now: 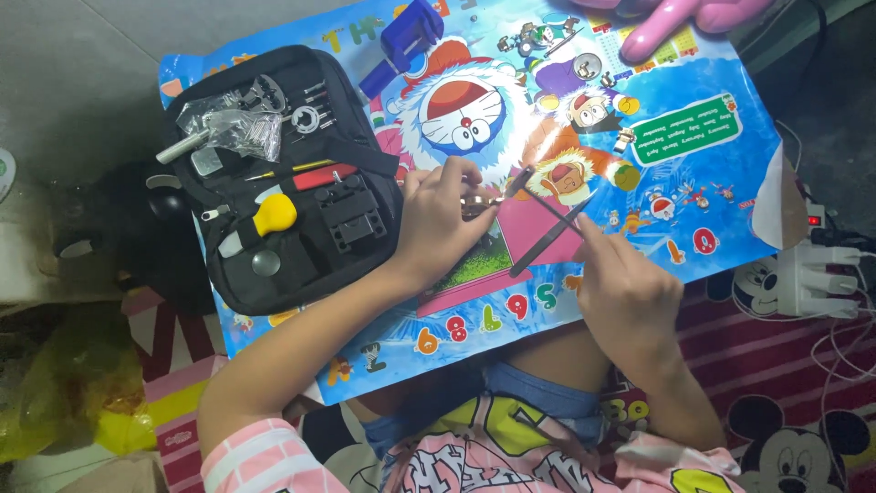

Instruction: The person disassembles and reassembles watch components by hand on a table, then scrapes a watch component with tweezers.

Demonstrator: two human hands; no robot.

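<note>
My left hand [436, 228] pinches a small round metal part [476, 203], gold and silver in colour, over a colourful cartoon poster board [675, 146] laid across my lap. In my right hand [628, 290] are dark slim tweezers [552, 230], whose tips cross near the part. A thin black tool [538, 196] lies crossed with them. Under both hands rests a pink square with a green patch [493, 260].
An open black tool case [274, 173] lies at the left with a yellow-handled tool [272, 215], a red-handled tool, a black block, bagged metal pieces. A blue clamp [409, 36] and small metal parts [534, 38] sit at the far edge. A white power strip [812, 274] lies right.
</note>
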